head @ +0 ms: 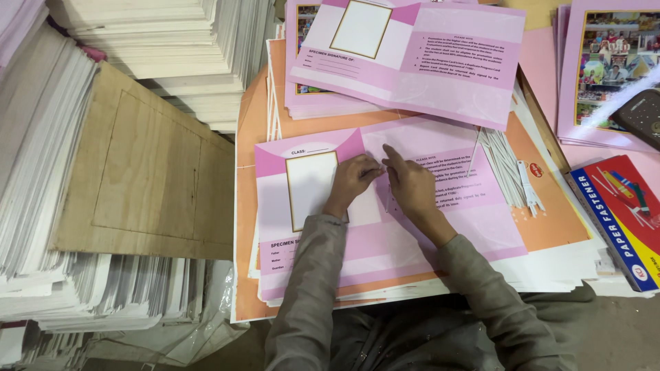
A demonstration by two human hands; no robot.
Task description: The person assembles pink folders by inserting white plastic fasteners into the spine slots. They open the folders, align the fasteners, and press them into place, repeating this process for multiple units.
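Observation:
A pink printed card folder [440,227] lies open on a stack of orange sheets [550,213] in front of me. My left hand [350,180] pinches at the folder's centre fold, fingertips closed on something small that I cannot make out. My right hand [412,187] presses flat on the folder just right of the fold, index finger pointing up along the crease. A bunch of white paper fastener strips [505,168] lies on the folder's right edge.
A second stack of pink folders [412,58] lies above. A red and blue fastener box [622,216] sits at right, with more pink covers [605,69] and a dark device [643,117]. Tall white paper stacks [41,185] and a brown board [137,172] fill the left.

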